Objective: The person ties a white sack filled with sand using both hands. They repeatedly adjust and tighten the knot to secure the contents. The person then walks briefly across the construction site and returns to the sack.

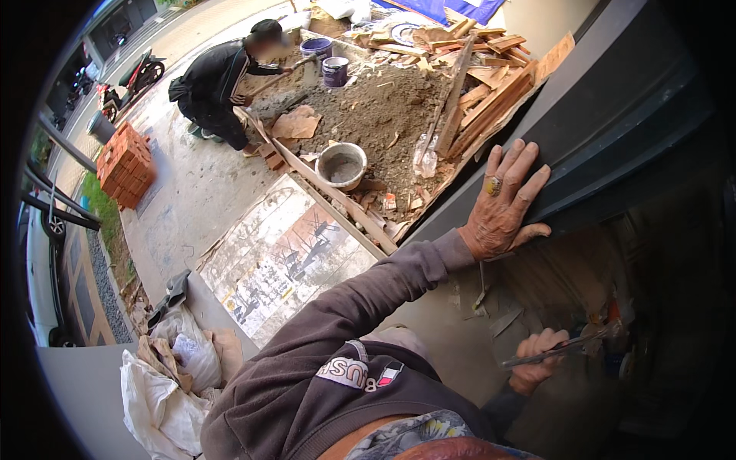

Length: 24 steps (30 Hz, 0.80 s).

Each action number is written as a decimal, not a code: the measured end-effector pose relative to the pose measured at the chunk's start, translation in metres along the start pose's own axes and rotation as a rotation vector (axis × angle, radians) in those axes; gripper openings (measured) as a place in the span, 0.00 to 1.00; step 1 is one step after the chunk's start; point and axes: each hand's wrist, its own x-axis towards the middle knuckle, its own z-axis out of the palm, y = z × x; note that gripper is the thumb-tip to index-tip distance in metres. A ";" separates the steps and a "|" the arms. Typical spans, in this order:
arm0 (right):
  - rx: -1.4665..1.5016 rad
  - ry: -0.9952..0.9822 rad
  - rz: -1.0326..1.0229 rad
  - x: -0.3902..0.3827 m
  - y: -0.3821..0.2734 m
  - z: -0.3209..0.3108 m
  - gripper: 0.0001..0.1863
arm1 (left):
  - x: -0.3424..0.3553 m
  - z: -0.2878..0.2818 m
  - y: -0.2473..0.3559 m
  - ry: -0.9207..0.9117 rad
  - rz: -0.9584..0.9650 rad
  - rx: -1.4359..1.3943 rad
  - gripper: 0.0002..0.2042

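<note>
My left hand (pixel 504 201), with a ring on one finger, lies flat against a dark grey upright panel (pixel 621 126). Its fingers are spread and it holds nothing. Lower down in shadow, my right hand (pixel 537 360) is closed around a long, thin, flat tool (pixel 571 346). The tool points toward the right, and its exact kind is hard to make out in the dimness. Around its far end are dim, cluttered items that I cannot identify.
Beyond the panel lies a sand heap (pixel 399 100) with a round mortar bucket (pixel 341 166), purple buckets (pixel 335 72) and wood scraps (pixel 491 100). A person (pixel 222 84) bends there with a long-handled tool. Stacked bricks (pixel 125 167), a stained board (pixel 287 253) and white sacks (pixel 165 402) lie left.
</note>
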 end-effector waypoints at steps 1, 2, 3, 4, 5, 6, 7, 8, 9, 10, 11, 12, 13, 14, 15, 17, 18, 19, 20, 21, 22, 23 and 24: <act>0.185 -0.026 0.091 -0.011 0.021 0.014 0.14 | -0.004 -0.007 0.000 -0.039 -0.011 -0.021 0.38; 0.206 -0.052 0.144 -0.015 0.040 0.028 0.15 | -0.015 -0.017 0.000 -0.060 -0.036 -0.085 0.37; 0.233 -0.072 0.188 -0.021 0.055 0.042 0.15 | -0.034 -0.031 0.000 -0.093 -0.100 -0.164 0.36; 0.229 -0.077 0.250 -0.024 0.069 0.056 0.15 | -0.058 -0.047 -0.002 -0.170 -0.137 -0.182 0.34; 0.224 -0.076 0.295 -0.024 0.083 0.069 0.15 | -0.087 -0.065 -0.008 -0.273 -0.201 -0.187 0.33; 0.236 -0.058 0.380 -0.022 0.094 0.082 0.14 | -0.121 -0.084 -0.014 -0.349 -0.279 -0.188 0.31; 0.211 -0.099 0.398 -0.017 0.108 0.094 0.14 | -0.161 -0.104 -0.020 -0.441 -0.383 -0.173 0.30; 0.206 -0.149 0.427 -0.010 0.119 0.104 0.13 | -0.205 -0.128 -0.026 -0.511 -0.513 -0.088 0.28; 0.207 -0.197 0.460 -0.005 0.130 0.114 0.13 | -0.250 -0.154 -0.033 -0.561 -0.639 -0.073 0.27; 0.194 -0.205 0.447 -0.001 0.140 0.123 0.12 | -0.298 -0.190 -0.038 -0.755 -0.785 0.009 0.23; 0.277 -0.245 0.469 0.003 0.148 0.131 0.12 | -0.346 -0.231 -0.036 -0.937 -0.938 0.121 0.19; 0.353 -0.280 0.501 0.009 0.156 0.139 0.12 | -0.389 -0.273 -0.032 -1.183 -1.054 0.255 0.18; 0.427 -0.311 0.547 0.016 0.166 0.146 0.12 | -0.430 -0.317 -0.019 -1.272 -1.122 0.376 0.17; 0.558 -0.359 0.588 0.024 0.177 0.152 0.14 | -0.466 -0.360 -0.002 -1.331 -1.222 0.495 0.17; 0.584 -0.363 0.607 0.029 0.188 0.160 0.14 | -0.498 -0.401 0.019 -1.211 -1.371 0.548 0.17; 0.619 -0.371 0.727 0.042 0.208 0.173 0.17 | -0.542 -0.474 0.060 -0.940 -1.703 0.660 0.17; 0.659 -0.404 0.726 0.048 0.225 0.182 0.18 | -0.557 -0.503 0.082 -0.768 -1.804 0.749 0.17; 0.722 -0.376 0.787 0.052 0.238 0.191 0.21 | -0.568 -0.526 0.101 -0.593 -1.887 0.831 0.18; 0.701 -0.387 0.830 0.057 0.252 0.200 0.24 | -0.576 -0.538 0.117 -0.411 -1.956 0.905 0.18; 0.691 -0.381 0.859 0.062 0.266 0.210 0.27 | -0.582 -0.545 0.128 -0.255 -1.954 0.935 0.19; 0.681 -0.371 0.913 0.068 0.280 0.221 0.29 | -0.585 -0.549 0.137 -0.099 -1.941 0.968 0.19; 0.696 -0.361 0.948 0.075 0.295 0.234 0.32 | -0.586 -0.551 0.144 0.066 -1.907 0.993 0.19; 0.795 -0.442 0.986 0.082 0.311 0.248 0.36 | -0.586 -0.548 0.145 0.226 -1.976 0.905 0.20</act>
